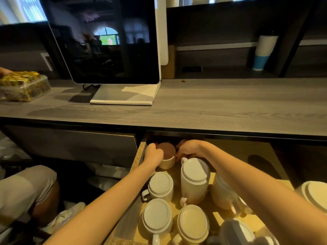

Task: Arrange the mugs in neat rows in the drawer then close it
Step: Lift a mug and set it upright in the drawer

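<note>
An open wooden drawer (139, 156) under the counter holds several cream ribbed mugs standing upside down. Both my hands reach to its back. My left hand (153, 153) and my right hand (190, 149) grip the two sides of a ribbed mug (166, 160) with a dark base, at the back left of the drawer. In front of it stand a tall stack of two mugs (194, 179), a single mug (160, 185), and nearer me two more mugs (157, 216) (192, 224). My right forearm hides part of another stack (223, 195).
A grey wood counter (212, 106) overhangs the drawer's back. On it stand a tablet screen on a white stand (123, 96) and a clear box of food (23, 87). Another person's leg (26, 190) is at the left. A white plate (315, 193) lies at right, a dark mug (237, 232) near the front.
</note>
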